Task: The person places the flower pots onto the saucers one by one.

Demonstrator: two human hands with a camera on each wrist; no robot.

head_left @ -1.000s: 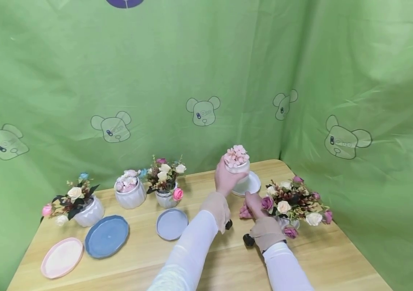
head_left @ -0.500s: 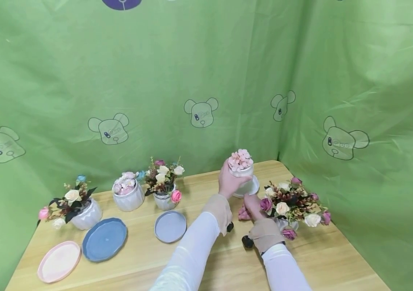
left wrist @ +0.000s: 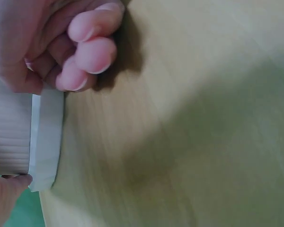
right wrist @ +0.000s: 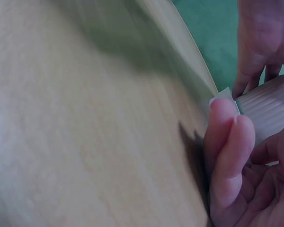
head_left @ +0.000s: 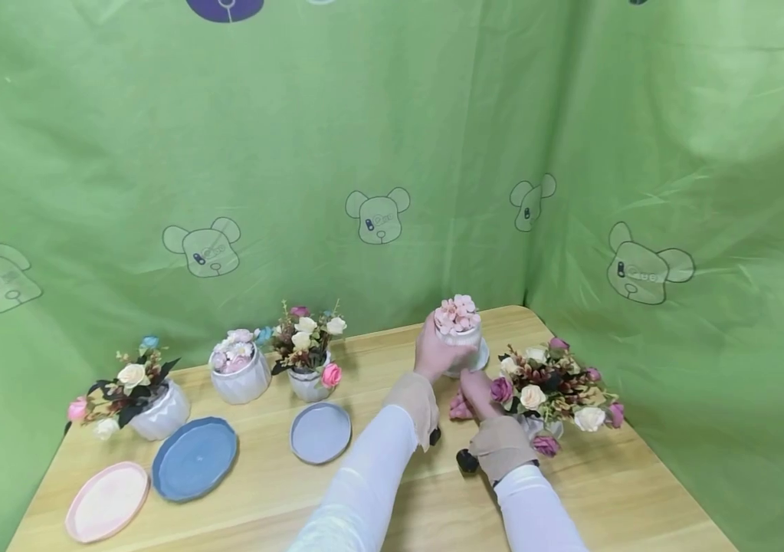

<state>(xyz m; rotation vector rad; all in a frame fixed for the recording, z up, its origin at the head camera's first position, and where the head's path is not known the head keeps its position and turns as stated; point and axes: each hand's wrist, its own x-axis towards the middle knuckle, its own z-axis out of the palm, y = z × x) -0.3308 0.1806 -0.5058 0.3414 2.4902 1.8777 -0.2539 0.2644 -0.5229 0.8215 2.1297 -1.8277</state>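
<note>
A white ribbed flowerpot (head_left: 466,338) with pink blossoms (head_left: 457,313) stands upright over a white saucer (head_left: 482,357) near the table's back right. My left hand (head_left: 431,349) grips the pot from its left side; in the left wrist view one fingertip reaches down to the pot's base beside the saucer (left wrist: 49,142). At the saucer's near edge, my right hand (head_left: 477,392) pinches the rim, its other fingers (left wrist: 95,56) loosely curled above the wood. The right wrist view has the ribbed pot (right wrist: 270,108) between both hands, partly hidden.
Close right of my right hand stands a pot of purple and cream roses (head_left: 550,391). Three more potted arrangements line the back left, including one with pale flowers (head_left: 241,376). Grey-blue (head_left: 320,433), blue (head_left: 195,458) and pink (head_left: 107,502) saucers lie in front of them. Green curtains (head_left: 295,153) border the table.
My left hand has lowered the pot and brought it slightly right, so it covers more of the white saucer. My right hand stays at the saucer's edge. The head view has shifted slightly.
</note>
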